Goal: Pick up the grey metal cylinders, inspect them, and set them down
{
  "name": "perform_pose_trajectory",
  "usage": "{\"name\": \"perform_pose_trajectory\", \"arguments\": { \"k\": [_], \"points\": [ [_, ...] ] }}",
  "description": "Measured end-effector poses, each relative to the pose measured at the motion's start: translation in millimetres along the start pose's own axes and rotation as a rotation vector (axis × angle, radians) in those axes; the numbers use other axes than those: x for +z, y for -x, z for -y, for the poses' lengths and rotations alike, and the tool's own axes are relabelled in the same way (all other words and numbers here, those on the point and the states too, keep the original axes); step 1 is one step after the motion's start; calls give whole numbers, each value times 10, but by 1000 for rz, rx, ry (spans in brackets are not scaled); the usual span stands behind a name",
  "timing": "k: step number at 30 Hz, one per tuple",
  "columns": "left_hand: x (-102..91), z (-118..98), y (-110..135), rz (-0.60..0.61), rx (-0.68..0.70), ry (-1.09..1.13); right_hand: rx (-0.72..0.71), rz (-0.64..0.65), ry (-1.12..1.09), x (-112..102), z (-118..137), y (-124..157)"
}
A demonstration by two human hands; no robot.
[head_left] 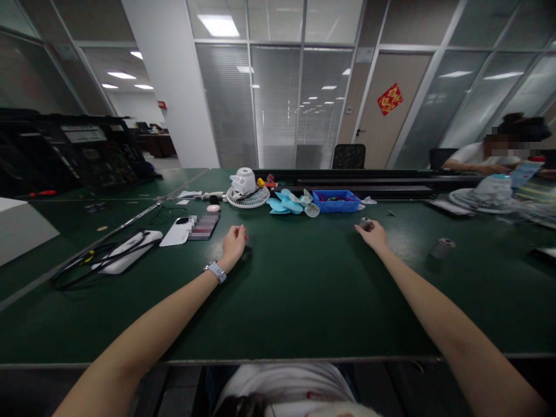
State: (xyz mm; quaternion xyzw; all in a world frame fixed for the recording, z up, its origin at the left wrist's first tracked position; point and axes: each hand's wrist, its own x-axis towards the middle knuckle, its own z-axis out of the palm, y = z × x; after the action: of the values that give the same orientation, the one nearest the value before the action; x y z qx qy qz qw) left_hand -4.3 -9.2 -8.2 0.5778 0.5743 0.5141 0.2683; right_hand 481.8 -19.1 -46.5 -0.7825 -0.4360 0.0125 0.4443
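Note:
My right hand point(374, 234) grips a small dark metal cylinder point(365, 222) between thumb and fingers, just over the green table point(304, 289). A second grey metal cylinder point(443, 248) stands farther right, apart from that hand. To the left, my left hand point(233, 244), with a watch point(215, 271) on its wrist, has its fingers curled and pressed together; whatever they might hold is hidden. Beyond the hands are light-blue fan blades point(286, 202), a white fan head with its grille point(247, 197), and a blue tray point(336, 202) with small parts inside.
Left of my left hand lie a white phone point(174, 233), a darker phone point(204, 226) and a white power bank point(128, 253) with a black cable. Black rails point(347, 178) run along the back. At the right, another person point(482, 156) sits near more fan parts point(490, 194).

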Motion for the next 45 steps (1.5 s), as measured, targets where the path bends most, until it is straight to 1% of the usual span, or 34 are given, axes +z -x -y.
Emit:
{"name": "perform_pose_trajectory", "arguments": {
  "k": [4,10,14,17,19,21,24,27,29,30,31,34,36,38,42,45],
  "points": [
    [-2,11,-7,6,1,-2,13,3,-5,3,-14,-11],
    [4,39,-16,-2,14,-4,-8,-45,-91,9,8,27],
    [5,41,-10,-5,29,-15,-3,-75,-77,-27,43,37],
    [5,40,-9,-5,29,-19,12,-102,-62,-52,149,55],
    [5,46,-15,-3,21,-16,-21,-87,-109,-40,308,126],
    [4,57,-21,-2,13,-14,-98,-9,-230,5,546,282],
    [4,47,-8,6,40,-31,-241,218,-440,120,990,686],
    [22,-54,82,62,170,-39,-363,470,-536,230,1400,1175],
    [54,-179,191,152,290,-34,-430,584,-546,277,1588,1455],
    [77,-250,254,218,348,-37,-455,621,-545,294,1651,1563],
    [103,-322,317,284,410,-45,-473,648,-546,308,1692,1649],
    [190,-499,464,406,589,-67,-491,694,-573,350,1719,1772],
    [240,-565,500,457,644,-91,-484,705,-602,381,1693,1780],
    [275,-596,490,463,648,-127,-472,716,-625,409,1664,1769],
    [298,-637,431,424,632,-212,-457,729,-631,428,1647,1762],
    [313,-694,428,458,629,-199,-478,721,-608,410,1654,1771]
  ]
}}
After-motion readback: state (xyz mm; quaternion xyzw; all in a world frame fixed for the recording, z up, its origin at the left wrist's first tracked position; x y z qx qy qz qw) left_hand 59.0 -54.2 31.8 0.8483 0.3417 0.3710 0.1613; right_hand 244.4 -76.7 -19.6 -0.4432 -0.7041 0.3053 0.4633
